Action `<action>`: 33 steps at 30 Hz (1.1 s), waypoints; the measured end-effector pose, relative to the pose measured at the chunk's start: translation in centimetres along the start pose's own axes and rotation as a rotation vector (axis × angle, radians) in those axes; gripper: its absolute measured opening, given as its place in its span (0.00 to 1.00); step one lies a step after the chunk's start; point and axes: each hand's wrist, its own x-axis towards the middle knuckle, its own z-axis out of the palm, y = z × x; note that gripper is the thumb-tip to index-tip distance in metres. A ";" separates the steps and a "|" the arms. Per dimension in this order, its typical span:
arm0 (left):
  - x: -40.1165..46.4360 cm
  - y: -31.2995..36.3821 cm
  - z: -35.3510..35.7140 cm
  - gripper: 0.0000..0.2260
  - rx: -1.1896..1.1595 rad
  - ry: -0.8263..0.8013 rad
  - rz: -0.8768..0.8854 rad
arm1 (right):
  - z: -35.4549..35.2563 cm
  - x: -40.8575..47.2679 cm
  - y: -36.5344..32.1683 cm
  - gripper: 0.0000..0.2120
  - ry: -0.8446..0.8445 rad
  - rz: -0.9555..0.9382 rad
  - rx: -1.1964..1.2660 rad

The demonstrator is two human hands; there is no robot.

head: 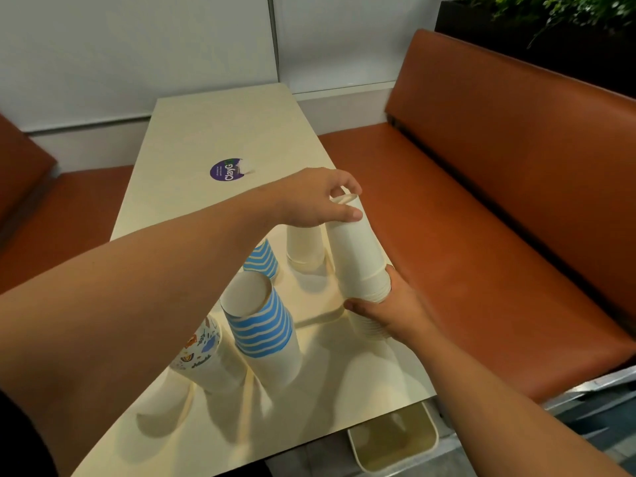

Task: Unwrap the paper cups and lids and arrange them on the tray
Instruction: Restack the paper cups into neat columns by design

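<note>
**Cups going down at the table's right edge**

Cups: I have a white stack (358,249), inverted and tilted, between both hands near the right edge of the table (220,132). My left hand (316,201) reaches across and curls its fingers round the top end, thumb on the side; my right hand (389,304) wraps the wide rim end low down. One hand at each end is, I think, what stops a tall, loose stack from sliding apart or buckling while I stand it up.

Four other stacks stand upside down on the table: a white one (304,249) just behind, a blue-striped one (263,259) left of it, a taller blue-striped one (260,325) nearer me, and a patterned one (203,352) towards the near left. Rims down gives them a broad footing, so they seem steady.

I cannot see a tray, lids or wrapping here. A purple sticker (225,171) sits mid-table. My guess is the held stack wants setting square beside the white one.
</note>
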 end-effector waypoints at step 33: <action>-0.4 -0.6 0.7 0.39 -0.269 -0.024 -0.096 | -0.6 0.3 -4.2 0.31 -0.042 -0.058 0.225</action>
